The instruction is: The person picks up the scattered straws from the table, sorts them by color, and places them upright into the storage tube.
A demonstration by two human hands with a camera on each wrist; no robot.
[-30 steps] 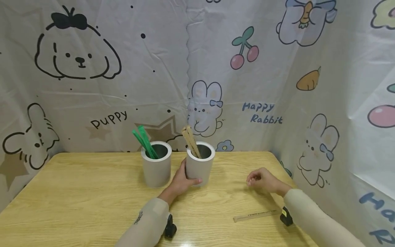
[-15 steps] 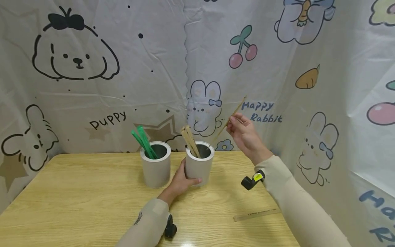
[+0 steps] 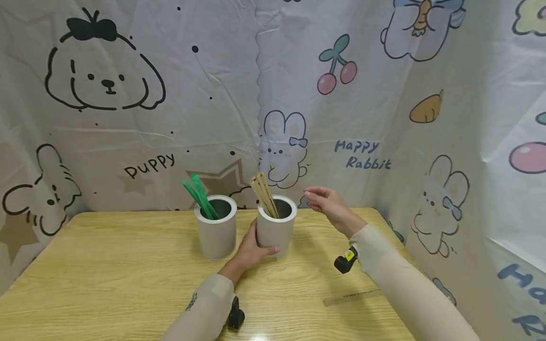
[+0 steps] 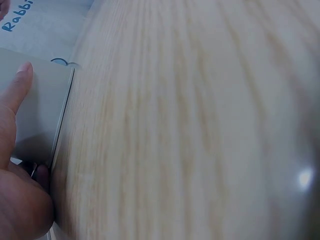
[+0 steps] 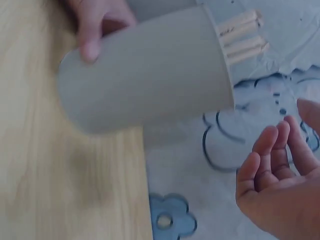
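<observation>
My left hand (image 3: 249,251) holds the right-hand white cup (image 3: 277,237) low on its side, thumb across the front and fingers round the left. In this cup several slim tan sticks (image 3: 265,196) with small print lean to the left. My right hand (image 3: 332,208) hovers just right of the cup's rim, its fingers loosely bent and nothing between them. The right wrist view shows this hand (image 5: 280,180) apart from the cup's mouth. In the left wrist view, the left thumb (image 4: 19,85) lies along the cup's wall.
A second white cup (image 3: 216,237) with green sticks (image 3: 202,199) stands close on the left. One flat tan stick (image 3: 351,297) lies on the wooden table (image 3: 128,284), near the right forearm. A printed cloth (image 3: 213,118) hangs behind the table and along its sides.
My right hand has risen from the table's right side, brought a tan stick to the right cup, and let it go inside. The left hand has kept its hold.
</observation>
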